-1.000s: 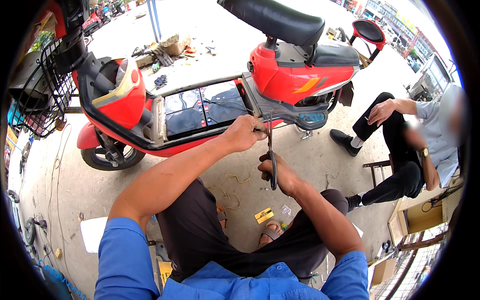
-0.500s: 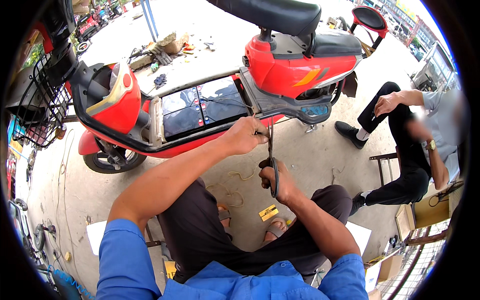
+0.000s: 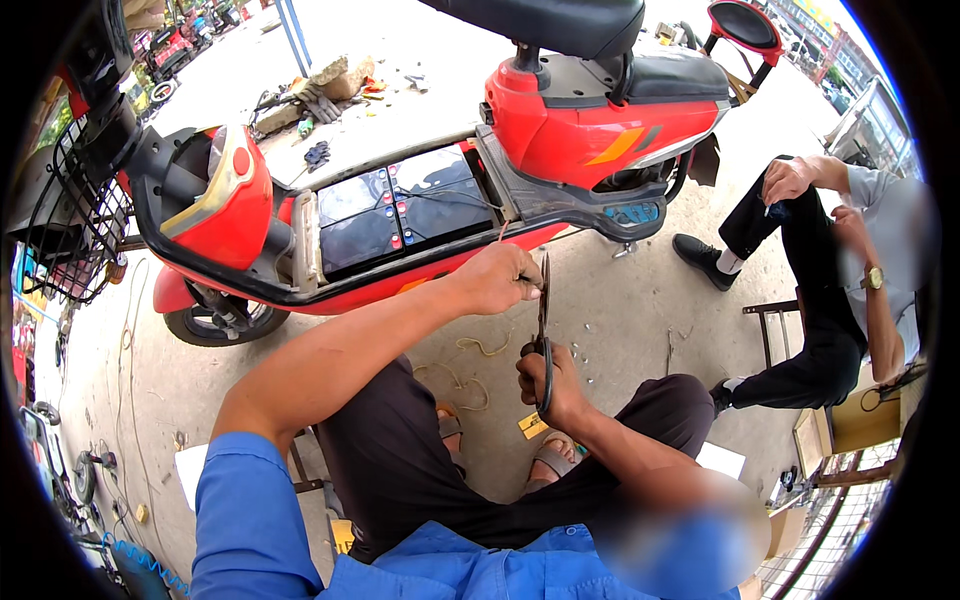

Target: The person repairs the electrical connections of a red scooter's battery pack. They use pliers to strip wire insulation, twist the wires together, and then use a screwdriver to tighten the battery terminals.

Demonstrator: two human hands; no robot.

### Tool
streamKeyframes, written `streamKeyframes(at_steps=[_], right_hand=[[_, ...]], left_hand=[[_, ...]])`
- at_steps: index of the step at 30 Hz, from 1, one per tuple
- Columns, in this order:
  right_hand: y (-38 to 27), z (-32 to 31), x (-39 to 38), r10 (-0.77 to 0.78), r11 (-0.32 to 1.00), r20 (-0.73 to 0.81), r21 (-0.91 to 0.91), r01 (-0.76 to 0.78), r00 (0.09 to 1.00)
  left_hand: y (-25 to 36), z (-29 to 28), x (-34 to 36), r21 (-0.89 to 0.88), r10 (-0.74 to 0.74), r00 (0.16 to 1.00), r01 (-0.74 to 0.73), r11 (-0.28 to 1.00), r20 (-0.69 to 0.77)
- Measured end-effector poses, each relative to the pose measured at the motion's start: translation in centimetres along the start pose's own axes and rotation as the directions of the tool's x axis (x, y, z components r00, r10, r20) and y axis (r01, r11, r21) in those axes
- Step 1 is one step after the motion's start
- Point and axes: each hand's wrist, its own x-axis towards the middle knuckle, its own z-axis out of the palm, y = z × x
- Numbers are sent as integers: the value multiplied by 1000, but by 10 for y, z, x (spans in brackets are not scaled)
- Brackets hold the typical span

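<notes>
My left hand [image 3: 495, 280] pinches a thin wire [image 3: 504, 229] that runs out from the scooter's floorboard area. My right hand [image 3: 563, 385] grips a pair of long dark scissors [image 3: 543, 310], whose blades point upward beside my left fingertips. Whether they touch the wire is too small to tell. Just beyond my hands is the red electric scooter [image 3: 565, 130], with its floor compartment uncovered and several dark battery blocks [image 3: 355, 225] inside, wires and small red and blue terminals on top.
A seated person [image 3: 760, 250] in dark trousers is at the right, near a metal stool and a wooden box [image 3: 860, 425]. Loose cords, a yellow card [image 3: 532, 424] and scraps lie on the concrete. Rubble and gloves [image 3: 320, 105] lie behind the scooter; a wire basket [image 3: 75, 230] hangs at its front.
Both my hands and the scissors have shifted slightly down, toward me. The seated person's hands have moved up. A blurred patch now covers my right upper arm.
</notes>
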Motion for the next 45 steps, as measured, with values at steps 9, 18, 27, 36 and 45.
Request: streamKeyframes(at_steps=[9,18,27,36,45], right_hand=[[9,-10,17,-92,996,-37,-4,92,995],[8,-7,22,-277,840,-54,-499,214,959],[-5,0,29,-296,782,-74,-591,197,952],[-10,5,37,-323,766,-123,-616,183,938],[-7,0,46,-357,730,-137,-659,184,924]], left_hand=[[-4,-10,-6,50,-109,990,113,992,-85],[-8,-14,-8,-93,-158,982,148,985,-108],[-3,-9,-5,-76,-153,973,142,987,-174],[-4,-4,2,-156,-211,957,182,971,-199],[3,-6,4,-86,-257,946,244,966,-197]])
